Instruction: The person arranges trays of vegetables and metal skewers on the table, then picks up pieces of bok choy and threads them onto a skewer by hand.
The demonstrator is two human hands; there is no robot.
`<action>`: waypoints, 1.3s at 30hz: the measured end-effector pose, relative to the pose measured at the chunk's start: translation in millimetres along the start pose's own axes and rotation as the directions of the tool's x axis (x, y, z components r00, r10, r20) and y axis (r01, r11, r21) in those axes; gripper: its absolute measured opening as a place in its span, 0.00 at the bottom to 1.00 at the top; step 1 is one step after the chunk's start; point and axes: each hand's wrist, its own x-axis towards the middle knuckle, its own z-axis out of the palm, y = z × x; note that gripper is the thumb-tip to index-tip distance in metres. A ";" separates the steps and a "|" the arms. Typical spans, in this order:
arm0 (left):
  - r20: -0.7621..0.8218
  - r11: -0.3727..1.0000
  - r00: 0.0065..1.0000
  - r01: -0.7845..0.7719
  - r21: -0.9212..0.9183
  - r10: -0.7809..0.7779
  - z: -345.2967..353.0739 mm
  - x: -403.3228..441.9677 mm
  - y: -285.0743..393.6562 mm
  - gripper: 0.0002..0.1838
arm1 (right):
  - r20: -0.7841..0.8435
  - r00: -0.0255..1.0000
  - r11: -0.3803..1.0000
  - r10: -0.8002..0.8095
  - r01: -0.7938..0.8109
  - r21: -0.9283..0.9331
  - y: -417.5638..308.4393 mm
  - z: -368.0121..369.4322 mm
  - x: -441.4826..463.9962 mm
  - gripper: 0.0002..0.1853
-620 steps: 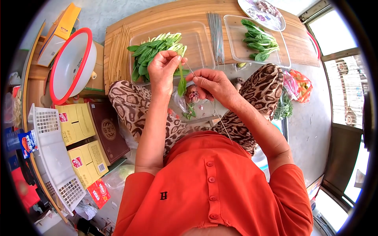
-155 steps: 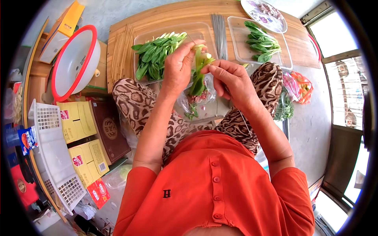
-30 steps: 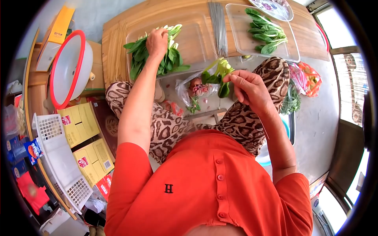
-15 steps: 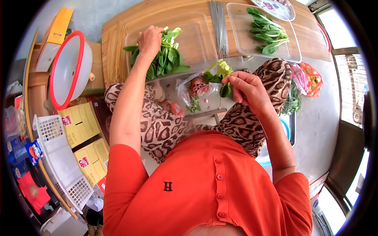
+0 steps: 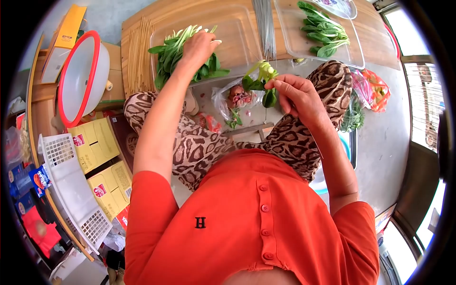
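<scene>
My left hand (image 5: 198, 49) is over a pile of leafy greens (image 5: 171, 54) in the left clear plastic tray (image 5: 237, 35). Its fingers curl down onto the pale stems, and the fingertips are partly hidden. Over the gap between my knees, my right hand (image 5: 298, 95) pinches a small bunch of greens (image 5: 262, 73), with pale stalks on top and dark leaves hanging below. A second clear tray (image 5: 289, 28) on the right holds more leafy greens (image 5: 325, 31). Between the trays lies a bundle of thin metal skewers (image 5: 264, 26).
Thin wooden sticks (image 5: 137, 57) lie at the table's left end. A plastic bag (image 5: 232, 97) with reddish scraps is below the table edge. Red-rimmed basin (image 5: 80, 78), yellow boxes (image 5: 95, 142) and a white rack (image 5: 71, 190) stand left. Coloured bags (image 5: 375, 90) sit right.
My left hand has moved to the right across the pile, uncovering more stems and leaves on its left. My right hand keeps its grip on the small bunch, nearly still.
</scene>
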 end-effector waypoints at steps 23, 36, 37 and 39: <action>0.123 -0.153 0.987 0.107 -0.982 -0.099 -74.7 -59.8 49.4 0.20 | 0.032 0.994 0.993 -0.102 0.103 -0.050 -33.6 33.3 -8.4 0.14; -0.049 -0.065 0.978 -0.064 -0.996 -0.203 -87.8 -90.9 68.9 0.18 | 0.041 0.990 0.984 -0.136 0.140 -0.114 -43.3 54.9 -14.5 0.14; -0.072 -0.044 0.972 -0.084 -0.996 -0.223 -88.1 -91.3 70.2 0.17 | 0.046 0.989 0.983 -0.139 0.143 -0.117 -42.2 54.8 -14.5 0.14; -0.097 -0.020 0.967 -0.104 -0.994 -0.236 -87.9 -91.6 72.4 0.17 | 0.052 0.988 0.982 -0.142 0.148 -0.122 -41.6 55.0 -15.0 0.14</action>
